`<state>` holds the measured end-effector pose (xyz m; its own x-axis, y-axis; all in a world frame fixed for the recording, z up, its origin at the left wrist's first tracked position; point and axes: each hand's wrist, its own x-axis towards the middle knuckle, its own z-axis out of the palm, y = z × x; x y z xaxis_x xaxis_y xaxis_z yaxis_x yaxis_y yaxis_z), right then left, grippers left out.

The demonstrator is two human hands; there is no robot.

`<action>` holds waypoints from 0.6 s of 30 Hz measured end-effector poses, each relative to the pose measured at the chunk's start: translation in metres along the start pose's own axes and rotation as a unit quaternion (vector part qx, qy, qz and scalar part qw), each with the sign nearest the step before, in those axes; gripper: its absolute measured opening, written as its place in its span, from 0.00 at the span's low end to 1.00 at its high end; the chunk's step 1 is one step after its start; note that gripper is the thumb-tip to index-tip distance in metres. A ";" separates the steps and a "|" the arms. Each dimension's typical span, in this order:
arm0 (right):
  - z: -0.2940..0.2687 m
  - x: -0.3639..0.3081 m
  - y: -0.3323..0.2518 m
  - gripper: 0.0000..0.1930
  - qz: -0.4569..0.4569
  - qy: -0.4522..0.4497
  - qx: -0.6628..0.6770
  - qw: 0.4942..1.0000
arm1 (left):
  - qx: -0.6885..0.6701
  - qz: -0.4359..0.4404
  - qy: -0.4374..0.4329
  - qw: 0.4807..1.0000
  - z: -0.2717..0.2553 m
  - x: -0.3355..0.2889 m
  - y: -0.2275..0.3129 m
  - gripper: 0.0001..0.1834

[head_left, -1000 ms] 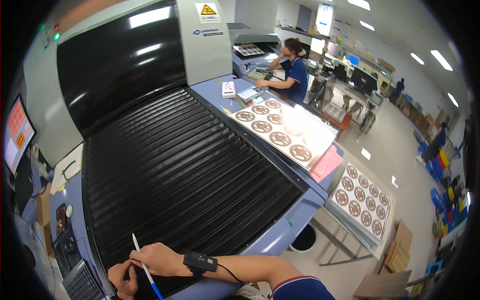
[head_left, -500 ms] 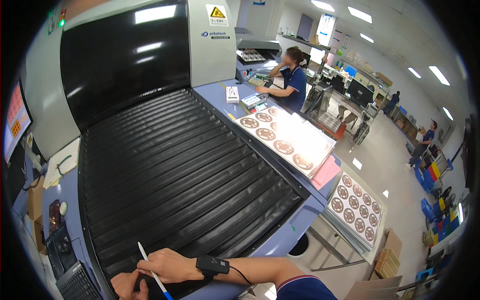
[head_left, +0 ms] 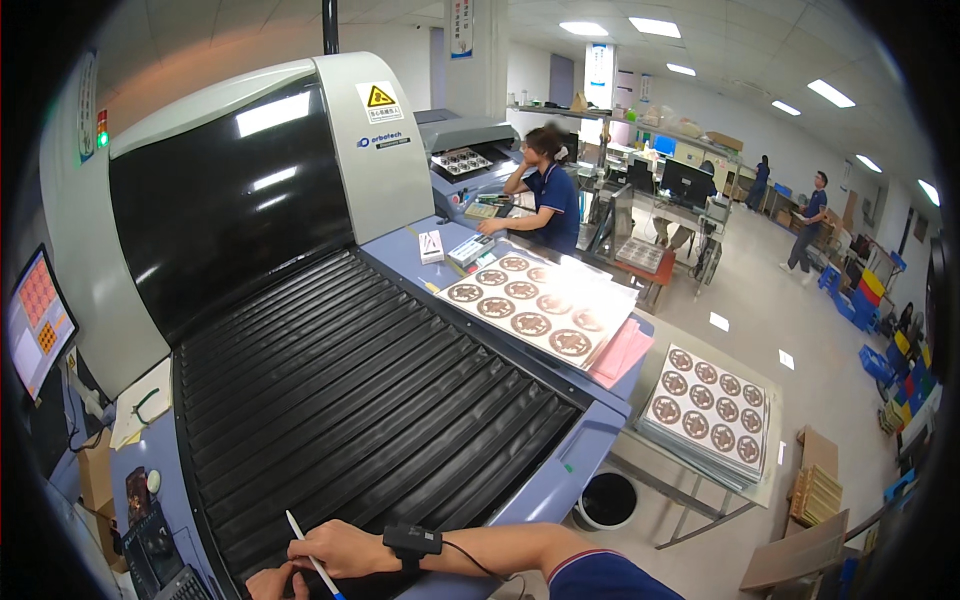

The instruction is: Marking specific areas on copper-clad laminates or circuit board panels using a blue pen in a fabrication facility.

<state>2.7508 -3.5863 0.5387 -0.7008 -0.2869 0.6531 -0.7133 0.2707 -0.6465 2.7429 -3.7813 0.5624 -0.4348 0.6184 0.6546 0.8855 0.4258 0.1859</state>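
My right hand (head_left: 343, 549) is closed around a slim white pen (head_left: 326, 578) with a blue lower end, held at a slant over the near edge of the black ribbed bed (head_left: 370, 400). A black band with a small box and cable sits on my right wrist. My left hand (head_left: 272, 584), partly cut off by the lower edge, is beside the right one, close to its fingertips. Its thumb and a finger stand apart, and I see nothing between them.
A grey machine with a dark cover (head_left: 225, 205) stands behind the bed. Round-patterned panels (head_left: 520, 290) lie on its right ledge; another stack (head_left: 708, 405) lies on a side table. At left are a monitor (head_left: 40, 325) and keyboard (head_left: 185, 583). A co-worker (head_left: 553, 205) sits beyond.
The view has tilted up and shifted, so the hands sit lower in it and more of the room and a bin show. My right hand still holds the pen.
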 end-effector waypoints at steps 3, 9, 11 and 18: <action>-0.003 -0.001 -0.005 0.07 -0.006 0.004 0.039 0.999 | -0.011 -0.020 0.000 1.000 0.001 -0.003 0.000 0.07; -0.017 0.003 -0.010 0.09 0.074 0.022 0.052 0.996 | -0.072 -0.082 0.026 0.994 -0.011 0.001 0.008 0.09; -0.025 0.006 -0.010 0.10 0.096 0.049 0.007 0.994 | -0.101 -0.121 0.041 0.987 -0.037 0.022 0.039 0.10; -0.028 0.018 0.002 0.07 0.081 0.096 -0.041 0.991 | -0.247 0.097 0.291 0.919 -0.088 0.014 0.111 0.25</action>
<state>2.7366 -3.5654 0.5596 -0.7893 -0.0548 0.6115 -0.5840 0.3743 -0.7203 2.8492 -3.7839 0.6568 -0.2259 0.1320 0.9652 0.9663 -0.0954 0.2392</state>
